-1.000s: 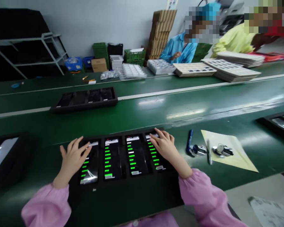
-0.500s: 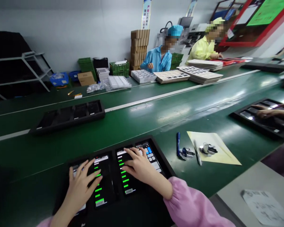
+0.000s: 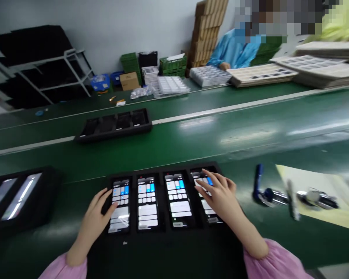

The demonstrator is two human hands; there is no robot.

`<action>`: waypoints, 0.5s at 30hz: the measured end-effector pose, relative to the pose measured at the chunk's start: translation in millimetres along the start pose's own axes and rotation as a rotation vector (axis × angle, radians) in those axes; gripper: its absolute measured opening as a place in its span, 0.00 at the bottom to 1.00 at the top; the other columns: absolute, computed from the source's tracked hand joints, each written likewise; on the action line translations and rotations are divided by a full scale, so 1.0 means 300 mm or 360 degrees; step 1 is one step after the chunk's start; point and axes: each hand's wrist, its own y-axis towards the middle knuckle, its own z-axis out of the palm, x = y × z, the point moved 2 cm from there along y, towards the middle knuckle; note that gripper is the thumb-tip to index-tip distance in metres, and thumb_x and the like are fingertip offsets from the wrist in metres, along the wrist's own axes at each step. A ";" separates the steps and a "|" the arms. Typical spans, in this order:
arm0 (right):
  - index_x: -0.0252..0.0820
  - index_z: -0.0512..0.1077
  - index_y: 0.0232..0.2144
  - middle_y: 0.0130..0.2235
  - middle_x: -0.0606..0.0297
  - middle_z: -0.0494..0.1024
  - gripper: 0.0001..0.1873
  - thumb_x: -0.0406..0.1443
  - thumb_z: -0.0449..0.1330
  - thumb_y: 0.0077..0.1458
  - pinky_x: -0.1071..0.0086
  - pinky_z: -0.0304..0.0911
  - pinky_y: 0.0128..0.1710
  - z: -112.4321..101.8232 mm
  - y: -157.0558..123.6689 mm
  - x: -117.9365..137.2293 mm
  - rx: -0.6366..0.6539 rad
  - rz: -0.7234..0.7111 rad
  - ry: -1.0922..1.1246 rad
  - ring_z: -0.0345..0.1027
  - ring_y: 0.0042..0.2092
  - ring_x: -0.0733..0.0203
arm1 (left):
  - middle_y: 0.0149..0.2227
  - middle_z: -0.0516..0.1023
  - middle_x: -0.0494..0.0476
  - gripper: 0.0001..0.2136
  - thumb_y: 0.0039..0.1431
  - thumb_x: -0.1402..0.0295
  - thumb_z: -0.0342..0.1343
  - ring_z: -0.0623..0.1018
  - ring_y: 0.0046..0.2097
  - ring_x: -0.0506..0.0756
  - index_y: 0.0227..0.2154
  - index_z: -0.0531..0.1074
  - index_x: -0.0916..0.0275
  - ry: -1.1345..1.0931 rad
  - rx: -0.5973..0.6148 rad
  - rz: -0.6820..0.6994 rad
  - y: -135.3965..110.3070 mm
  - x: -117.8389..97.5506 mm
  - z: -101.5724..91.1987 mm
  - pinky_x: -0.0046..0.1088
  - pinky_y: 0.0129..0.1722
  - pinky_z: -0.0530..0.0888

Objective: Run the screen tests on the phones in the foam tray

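Note:
A black tray (image 3: 159, 248) lies on the green belt in front of me, with several phones side by side in it, screens lit. All screens show a grey and blue panel of tiles. My left hand (image 3: 97, 215) rests open at the left edge of the leftmost phone (image 3: 120, 205), thumb on its screen. My right hand (image 3: 219, 193) lies open over the rightmost phone (image 3: 205, 201), fingers spread on the screen. Two middle phones (image 3: 147, 203) are uncovered.
A blue pen (image 3: 258, 182), metal tools (image 3: 317, 198) and a yellow sheet (image 3: 322, 186) lie to the right. Another black tray (image 3: 114, 124) sits farther up the belt, and one with lit phones (image 3: 14, 197) at left. Workers sit behind stacked trays (image 3: 260, 74) across the line.
All phone screens went from green list lines to a grey and blue tile panel. My right hand moved back to the rightmost phone; my left hand sits at the leftmost. The view shifted.

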 end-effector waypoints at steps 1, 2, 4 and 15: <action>0.51 0.83 0.44 0.61 0.56 0.78 0.16 0.45 0.56 0.72 0.48 0.55 0.56 0.002 0.000 -0.002 -0.0027 -0.0021 0.0011 0.69 0.59 0.45 | 0.65 0.72 0.61 0.27 0.68 0.42 0.50 0.75 0.64 0.66 0.60 0.74 0.52 0.0023 0.0003 0.0000 -0.005 -0.004 0.000 0.51 0.62 0.77; 0.50 0.83 0.44 0.60 0.56 0.79 0.17 0.45 0.55 0.73 0.48 0.55 0.55 0.005 0.000 -0.004 -0.0055 -0.0045 0.0025 0.70 0.58 0.44 | 0.66 0.71 0.59 0.25 0.69 0.44 0.50 0.74 0.65 0.65 0.60 0.73 0.51 0.0050 0.0008 -0.0003 -0.009 -0.007 -0.001 0.49 0.63 0.76; 0.48 0.83 0.43 0.58 0.54 0.80 0.20 0.45 0.52 0.74 0.48 0.55 0.53 0.013 0.000 -0.011 -0.0113 -0.0086 0.0054 0.71 0.56 0.43 | 0.67 0.71 0.58 0.23 0.71 0.47 0.50 0.73 0.66 0.62 0.62 0.72 0.49 0.0098 0.0022 -0.0001 -0.015 -0.014 -0.006 0.46 0.64 0.76; 0.51 0.84 0.40 0.56 0.57 0.81 0.22 0.45 0.50 0.74 0.51 0.56 0.50 0.007 0.017 -0.020 -0.0126 -0.0114 0.0053 0.72 0.54 0.46 | 0.64 0.70 0.63 0.23 0.71 0.48 0.51 0.72 0.64 0.67 0.60 0.76 0.51 0.0134 0.0031 0.0035 -0.020 -0.027 -0.004 0.53 0.60 0.78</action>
